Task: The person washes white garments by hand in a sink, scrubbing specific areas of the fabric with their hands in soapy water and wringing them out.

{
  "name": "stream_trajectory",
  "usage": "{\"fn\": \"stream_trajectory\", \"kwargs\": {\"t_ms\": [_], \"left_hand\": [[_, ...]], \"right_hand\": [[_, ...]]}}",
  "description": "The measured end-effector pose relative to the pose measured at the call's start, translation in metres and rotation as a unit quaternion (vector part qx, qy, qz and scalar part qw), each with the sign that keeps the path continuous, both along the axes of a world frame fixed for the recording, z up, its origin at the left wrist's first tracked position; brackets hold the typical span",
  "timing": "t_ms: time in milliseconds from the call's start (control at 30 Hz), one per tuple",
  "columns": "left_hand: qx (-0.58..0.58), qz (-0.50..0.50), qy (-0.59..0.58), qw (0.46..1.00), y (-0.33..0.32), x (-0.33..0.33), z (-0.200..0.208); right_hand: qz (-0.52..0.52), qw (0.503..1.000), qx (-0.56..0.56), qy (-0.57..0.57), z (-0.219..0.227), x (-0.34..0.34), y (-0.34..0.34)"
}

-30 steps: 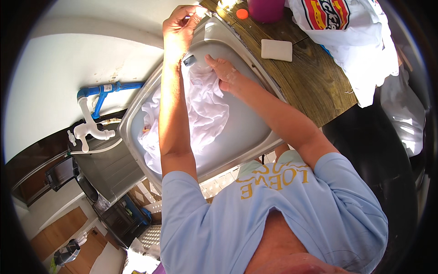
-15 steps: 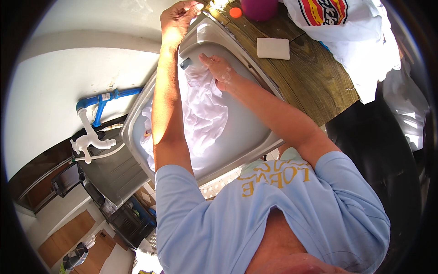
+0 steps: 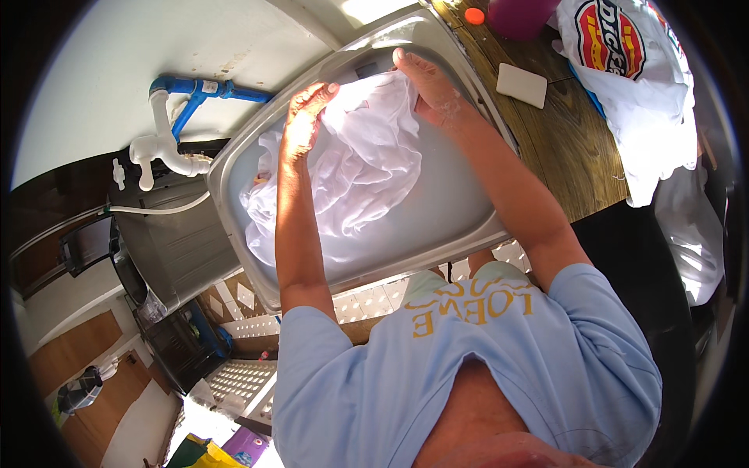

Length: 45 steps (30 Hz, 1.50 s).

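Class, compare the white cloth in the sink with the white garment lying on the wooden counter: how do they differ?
The white cloth lies in the metal sink, gripped by the left hand and right hand; the white garment lies untouched on the wooden counter. The cloth looks plain; the garment bears a colourful printed emblem. Both are white and crumpled.

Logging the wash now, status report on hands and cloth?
Left hand and right hand both gripping wet white cloth. Cloth in grey metal sink. Nothing in the way.

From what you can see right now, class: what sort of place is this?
Probably a home washing-up or laundry corner: both hands, left hand and right hand, work a white cloth in a steel sink beside blue-and-white pipework.
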State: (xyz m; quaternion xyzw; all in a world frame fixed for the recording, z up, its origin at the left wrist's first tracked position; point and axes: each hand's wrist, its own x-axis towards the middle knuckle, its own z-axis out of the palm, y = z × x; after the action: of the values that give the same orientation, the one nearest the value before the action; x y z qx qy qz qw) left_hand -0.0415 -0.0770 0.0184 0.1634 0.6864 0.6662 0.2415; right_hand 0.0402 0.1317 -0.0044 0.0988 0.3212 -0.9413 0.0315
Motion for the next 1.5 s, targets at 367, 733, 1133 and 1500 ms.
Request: {"fn": "stream_trajectory", "kwargs": {"t_ms": [367,733,1133,1500], "left_hand": [[0.027,-0.041,0.051,0.998,-0.040,0.028,0.034],[-0.001,-0.123,0.013,0.992,-0.072,0.055,0.087],[0.298,-0.063,-0.055,0.951,-0.077,0.069,0.066],[0.121,0.046,0.147,0.981,0.053,0.157,0.024]], "right_hand": [[0.098,0.950,0.263,0.138,0.024,0.019,0.012],[0.150,0.781,0.566,0.216,0.158,0.060,-0.012],[0.126,0.847,0.504,0.114,0.122,0.075,-0.029],[0.050,0.977,-0.204,-0.047,-0.016,0.054,-0.088]]}}
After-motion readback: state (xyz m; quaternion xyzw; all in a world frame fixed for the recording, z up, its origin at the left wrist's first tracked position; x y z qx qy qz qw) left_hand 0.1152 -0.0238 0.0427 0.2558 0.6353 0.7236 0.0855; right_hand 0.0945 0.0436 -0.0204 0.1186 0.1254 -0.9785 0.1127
